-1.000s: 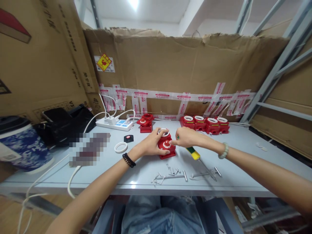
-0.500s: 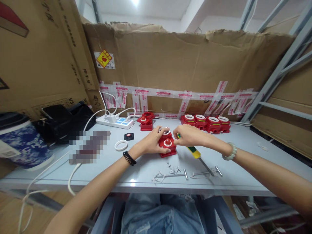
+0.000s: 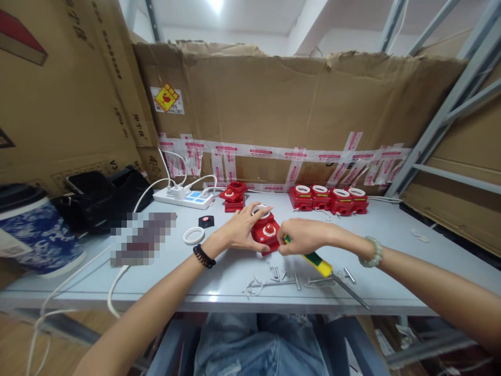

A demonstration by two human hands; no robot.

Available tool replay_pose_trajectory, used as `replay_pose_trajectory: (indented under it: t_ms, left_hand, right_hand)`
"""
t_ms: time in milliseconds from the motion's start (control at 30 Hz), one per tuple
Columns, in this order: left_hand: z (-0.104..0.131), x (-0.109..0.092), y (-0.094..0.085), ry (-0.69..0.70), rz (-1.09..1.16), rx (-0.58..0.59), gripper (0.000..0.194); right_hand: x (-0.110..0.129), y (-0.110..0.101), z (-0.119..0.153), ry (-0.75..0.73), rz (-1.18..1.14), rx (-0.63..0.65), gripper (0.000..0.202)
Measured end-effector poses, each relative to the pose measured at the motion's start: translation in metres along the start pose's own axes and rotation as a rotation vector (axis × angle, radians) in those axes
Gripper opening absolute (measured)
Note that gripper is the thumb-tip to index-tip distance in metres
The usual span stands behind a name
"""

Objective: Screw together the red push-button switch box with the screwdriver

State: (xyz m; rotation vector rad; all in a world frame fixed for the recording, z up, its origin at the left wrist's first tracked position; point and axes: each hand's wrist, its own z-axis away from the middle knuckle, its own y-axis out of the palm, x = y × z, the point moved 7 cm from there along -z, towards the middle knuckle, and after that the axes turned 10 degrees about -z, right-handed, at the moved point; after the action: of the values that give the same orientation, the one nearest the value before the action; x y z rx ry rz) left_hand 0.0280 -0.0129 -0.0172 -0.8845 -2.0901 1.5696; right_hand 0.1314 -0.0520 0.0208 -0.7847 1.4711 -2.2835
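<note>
My left hand (image 3: 239,231) is wrapped round the left side of a red box-like housing (image 3: 270,241), thumb at its front edge. The housing has a small red dome in a white ring on its near part and a larger white ring at its far end, partly behind my fingers. Close against its right side is my right hand (image 3: 304,234), closed round a screwdriver (image 3: 320,265) with a yellow and green handle. The screwdriver's shaft points away from the housing, toward the front right; its tip touches nothing I can see. What the right fingertips pinch is hidden.
Small screws (image 3: 275,272) and T-shaped metal rods (image 3: 279,283) lie in front. To the left are a loose white ring (image 3: 193,235), a black part (image 3: 206,221) and a power strip (image 3: 183,198). Several red housings (image 3: 329,200) stand at the back right, another red assembly (image 3: 234,196) back left.
My right hand has come down nearer the housing's front right corner, and the screwdriver's tip has swung toward the front right. The housing has turned slightly under my left hand.
</note>
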Motion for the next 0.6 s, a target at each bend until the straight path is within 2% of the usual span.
replay_pose_trajectory:
  t_ms: [133, 233, 300, 367, 433, 500, 600]
  left_hand:
    - [0.004, -0.002, -0.006, 0.01, -0.124, 0.031, 0.099]
    - [0.003, -0.002, -0.013, -0.002, -0.221, 0.007, 0.084]
    - [0.002, 0.0, -0.019, -0.045, -0.304, -0.038, 0.076]
    - [0.002, 0.0, -0.024, -0.068, -0.368, -0.1, 0.075]
    - [0.001, -0.001, -0.025, -0.053, -0.339, -0.137, 0.074]
    - [0.001, 0.0, -0.02, -0.034, -0.211, -0.106, 0.072]
    - [0.0, 0.003, -0.009, -0.044, -0.059, -0.026, 0.073]
  right_hand:
    - [0.001, -0.045, 0.014, -0.055, -0.098, -0.296, 0.021]
    - [0.003, -0.08, 0.03, -0.074, -0.156, -0.636, 0.025]
    - [0.006, -0.094, 0.039, -0.099, -0.176, -0.85, 0.027]
    - [0.009, -0.1, 0.045, -0.142, -0.186, -1.013, 0.028]
    - [0.01, -0.1, 0.046, -0.184, -0.19, -1.132, 0.028]
    - [0.01, -0.097, 0.044, -0.22, -0.185, -1.214, 0.028]
    - [0.008, -0.092, 0.039, -0.235, -0.174, -1.269, 0.028]
